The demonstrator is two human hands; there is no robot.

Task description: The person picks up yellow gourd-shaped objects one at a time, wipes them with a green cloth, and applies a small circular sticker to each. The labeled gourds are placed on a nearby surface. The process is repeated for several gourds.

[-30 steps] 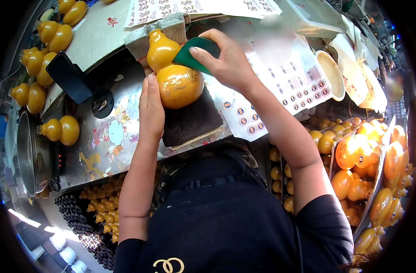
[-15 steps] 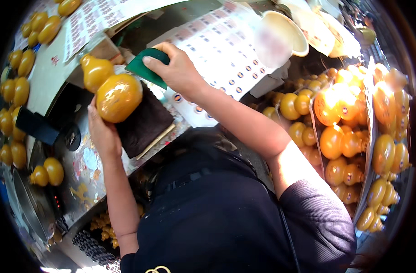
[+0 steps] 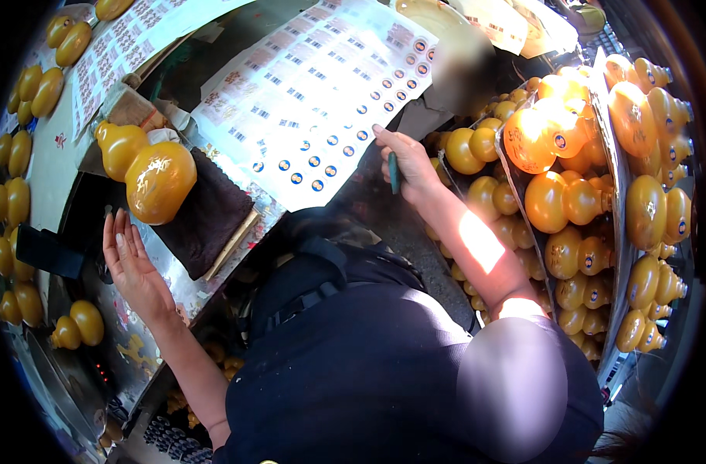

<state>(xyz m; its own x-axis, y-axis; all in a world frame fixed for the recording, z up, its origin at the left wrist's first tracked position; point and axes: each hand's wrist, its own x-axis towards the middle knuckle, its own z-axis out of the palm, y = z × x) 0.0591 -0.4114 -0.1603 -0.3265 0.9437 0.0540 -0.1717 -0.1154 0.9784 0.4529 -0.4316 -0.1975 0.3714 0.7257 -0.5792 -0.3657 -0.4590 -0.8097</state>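
Observation:
A glossy yellow-orange gourd (image 3: 161,182) lies on a dark brown cloth pad (image 3: 206,224) at the bench's front edge. Just below it, my left hand (image 3: 136,259) is open, palm up, its fingers spread and apart from the gourd. My right hand (image 3: 411,166) is at the right edge of a white sticker sheet (image 3: 291,100). A flat green scraper (image 3: 394,172), seen nearly edge-on, is held in its fingers. Thumb and forefinger are close together by the sheet; whether they pinch a sticker is too small to tell. Small round blue-and-orange stickers dot the sheet's near and right part.
Racks of stacked gourds (image 3: 569,201) stand close on the right. More gourds (image 3: 40,93) line the far left, beside another printed sheet (image 3: 136,62). A black phone-like slab (image 3: 50,251) and a lone gourd (image 3: 78,325) are at left, near a metal pan (image 3: 55,379).
My left hand has let go of the gourd and opened. My right hand, with the green scraper, has moved right from beside the gourd to the sticker sheet's edge.

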